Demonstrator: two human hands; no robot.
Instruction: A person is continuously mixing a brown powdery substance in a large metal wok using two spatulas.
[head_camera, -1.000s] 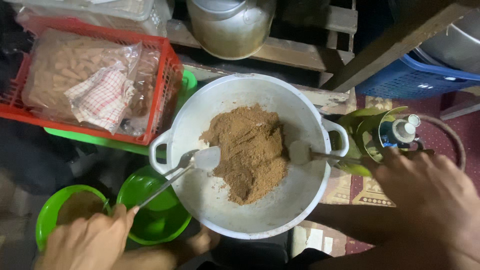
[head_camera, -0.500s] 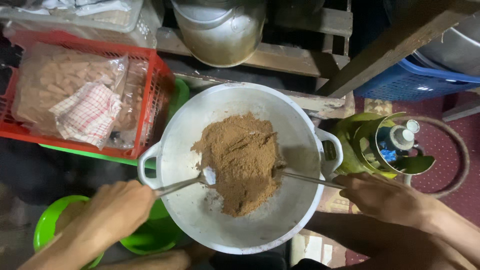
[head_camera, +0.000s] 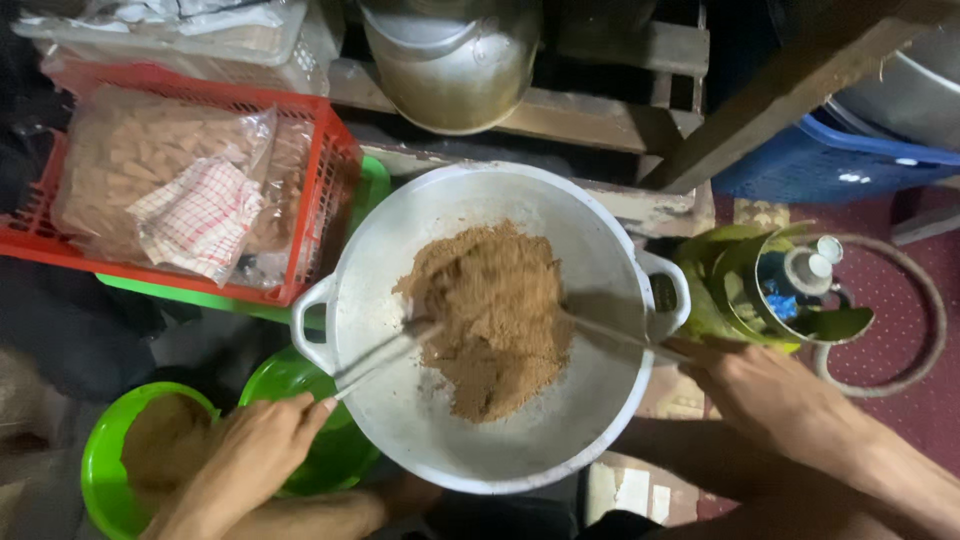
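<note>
Two spoons are dug into the brown powder mound (head_camera: 495, 320) in the white basin (head_camera: 400, 420): your left hand (head_camera: 250, 455) closed on one spoon (head_camera: 385, 358), your right hand (head_camera: 765, 390) on the other spoon (head_camera: 615, 335). You're mid-mixing; next, fold the edges inward gently.

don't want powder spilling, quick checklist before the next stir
1. Left hand grips its spoon: ok.
2. Right hand grips its spoon: ok.
3. Both spoon tips in the brown powder: ok.
4. Powder heaped mid-bowl, away from the rim: ok.
5. White bowl seated steadily: cannot tell, underside hidden.
6. Green bowl partly under white bowl's edge: not ok.
</note>
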